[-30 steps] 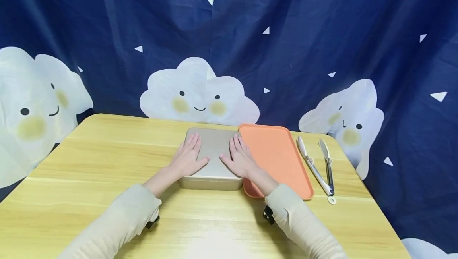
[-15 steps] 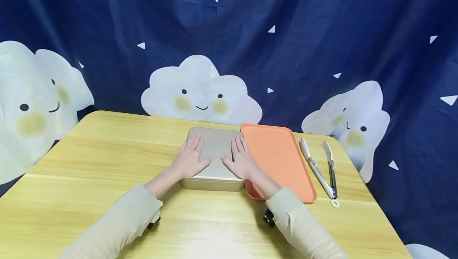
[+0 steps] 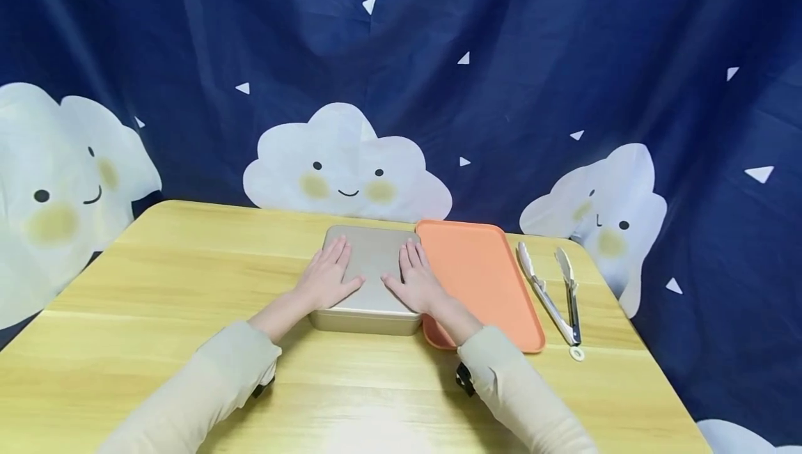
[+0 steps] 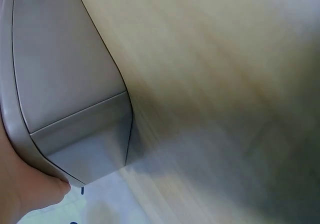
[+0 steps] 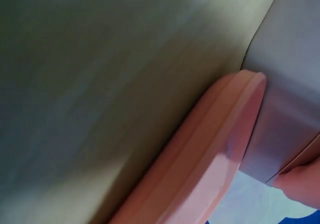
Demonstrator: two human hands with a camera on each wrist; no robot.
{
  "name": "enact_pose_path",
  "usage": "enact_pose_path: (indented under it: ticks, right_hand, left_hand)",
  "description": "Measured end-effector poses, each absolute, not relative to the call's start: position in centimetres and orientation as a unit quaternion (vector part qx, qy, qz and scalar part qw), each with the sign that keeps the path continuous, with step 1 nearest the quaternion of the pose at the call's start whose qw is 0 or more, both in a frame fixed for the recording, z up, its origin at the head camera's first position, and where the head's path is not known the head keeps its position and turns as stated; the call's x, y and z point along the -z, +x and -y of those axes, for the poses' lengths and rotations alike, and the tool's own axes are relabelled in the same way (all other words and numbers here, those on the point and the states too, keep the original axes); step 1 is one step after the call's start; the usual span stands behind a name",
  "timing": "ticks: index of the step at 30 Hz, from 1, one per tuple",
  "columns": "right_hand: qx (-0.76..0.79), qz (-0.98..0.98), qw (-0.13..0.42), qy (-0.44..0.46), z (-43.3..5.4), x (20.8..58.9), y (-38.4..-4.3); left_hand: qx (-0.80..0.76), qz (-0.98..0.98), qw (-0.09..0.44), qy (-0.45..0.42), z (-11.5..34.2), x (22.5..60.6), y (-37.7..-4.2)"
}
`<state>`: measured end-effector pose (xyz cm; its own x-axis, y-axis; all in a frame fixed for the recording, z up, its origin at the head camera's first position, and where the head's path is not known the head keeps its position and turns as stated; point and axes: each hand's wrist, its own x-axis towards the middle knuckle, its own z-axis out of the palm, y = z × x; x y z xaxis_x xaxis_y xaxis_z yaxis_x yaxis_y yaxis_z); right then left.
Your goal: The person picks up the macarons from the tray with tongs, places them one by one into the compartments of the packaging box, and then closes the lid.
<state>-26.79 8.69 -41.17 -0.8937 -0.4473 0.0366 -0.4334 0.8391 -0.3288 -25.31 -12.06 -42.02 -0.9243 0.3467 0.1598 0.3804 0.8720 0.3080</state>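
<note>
A closed, taupe rectangular box [image 3: 370, 266] with a lid sits on the wooden table. My left hand [image 3: 326, 280] lies flat on the left side of its lid, fingers straight and thumb pointing inward. On the lid's right side rests my right hand [image 3: 418, 283], its fingers also stretched out toward the back. The left wrist view shows the box's side wall [image 4: 65, 59] and the seam under the lid. In the right wrist view the rim of an orange tray [image 5: 200, 159] comes right up to the box's side.
The orange tray lies right of the box, partly under my right forearm. Farther right, metal tongs [image 3: 554, 301] with a white ring lie spread on the table [image 3: 156, 287]. Behind the table hangs a dark blue curtain [image 3: 401, 36] printed with clouds.
Both hands stay flat on the box lid. Only the head view shifts slightly; the box, tray and tongs keep their places on the table.
</note>
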Motion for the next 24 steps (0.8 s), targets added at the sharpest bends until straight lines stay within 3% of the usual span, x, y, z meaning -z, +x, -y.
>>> enact_pose_path:
  ticks: [11,24]
  right_hand:
    - [0.196,-0.954,0.03,-0.223,-8.4,41.6,-28.0]
    - [0.318,-0.918,0.019,-0.236,-10.5,40.6,-27.8]
  left_hand:
    - [0.176,0.968,0.034,-0.176,12.4,42.1,-26.2]
    - [0.25,0.946,0.07,-0.193,14.5,40.9,-26.4]
